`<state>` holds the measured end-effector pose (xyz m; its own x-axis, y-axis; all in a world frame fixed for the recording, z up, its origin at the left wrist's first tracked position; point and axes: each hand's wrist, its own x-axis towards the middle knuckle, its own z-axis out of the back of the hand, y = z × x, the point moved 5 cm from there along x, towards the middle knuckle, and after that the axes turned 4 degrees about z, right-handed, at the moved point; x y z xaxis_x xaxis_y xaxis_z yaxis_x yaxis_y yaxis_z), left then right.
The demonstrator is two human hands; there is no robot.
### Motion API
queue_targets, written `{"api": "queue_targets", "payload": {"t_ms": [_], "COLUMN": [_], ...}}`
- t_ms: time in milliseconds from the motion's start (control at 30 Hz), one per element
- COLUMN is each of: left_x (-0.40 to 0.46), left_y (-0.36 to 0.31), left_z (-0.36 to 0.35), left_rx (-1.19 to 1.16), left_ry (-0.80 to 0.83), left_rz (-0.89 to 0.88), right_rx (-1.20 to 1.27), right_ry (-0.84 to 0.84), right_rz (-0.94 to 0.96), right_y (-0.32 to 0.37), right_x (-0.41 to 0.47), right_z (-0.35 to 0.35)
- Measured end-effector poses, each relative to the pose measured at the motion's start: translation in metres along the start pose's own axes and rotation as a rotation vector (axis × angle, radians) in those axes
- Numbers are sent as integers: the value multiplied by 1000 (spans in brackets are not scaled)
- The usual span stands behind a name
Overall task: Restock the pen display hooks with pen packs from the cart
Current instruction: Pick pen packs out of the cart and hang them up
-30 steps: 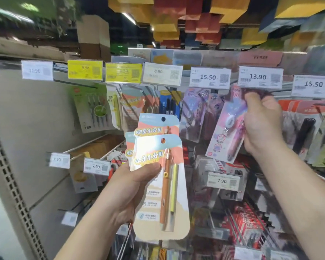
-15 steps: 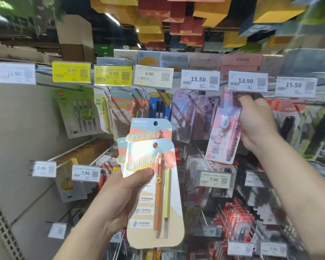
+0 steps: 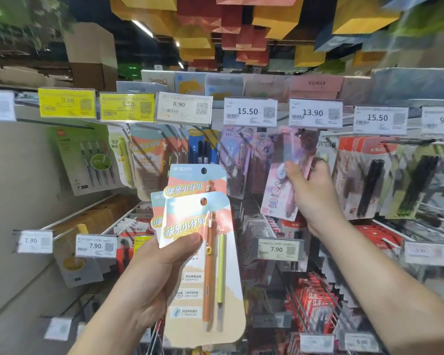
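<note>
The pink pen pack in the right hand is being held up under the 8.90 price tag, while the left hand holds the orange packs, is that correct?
Not quite. The head view shows the right hand holding the pink pen pack up under the 13.90 price tag, not 8.90. The rest stands: the left hand holds the orange packs.

**Single head camera faces the pen wall at close range**

One wide-angle view, worn at head height, looks forward and slightly upward at a wall of metal display hooks [image 3: 405, 143] hung with carded pen packs. White and yellow price tags [image 3: 250, 111] run across at about eye level, and coloured ceiling blocks [image 3: 241, 26] fill the top. Both forearms enter from below. Frame edges bend and blur.
</note>
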<state>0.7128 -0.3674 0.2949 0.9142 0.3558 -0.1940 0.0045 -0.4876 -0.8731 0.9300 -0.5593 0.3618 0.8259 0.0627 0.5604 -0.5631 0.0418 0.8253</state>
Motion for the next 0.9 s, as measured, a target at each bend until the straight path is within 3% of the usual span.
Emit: {"api": "queue_targets", "payload": {"t_ms": [200,433,900], "left_x": [6,8,0], "left_y": [1,-1,-8], "left_z": [-6,-6,7], "left_rx": [-5,-22,-14], "left_ry": [7,16,-17], "left_rz": [8,-30,-38], "right_rx": [-59,-252,-154], "right_ry": [-103,-22,13], "right_rz": [-9,-148,-240], "right_y": [-15,-27,-25], "right_x": [12,42,46], "right_z": [-7,-27,-32]}}
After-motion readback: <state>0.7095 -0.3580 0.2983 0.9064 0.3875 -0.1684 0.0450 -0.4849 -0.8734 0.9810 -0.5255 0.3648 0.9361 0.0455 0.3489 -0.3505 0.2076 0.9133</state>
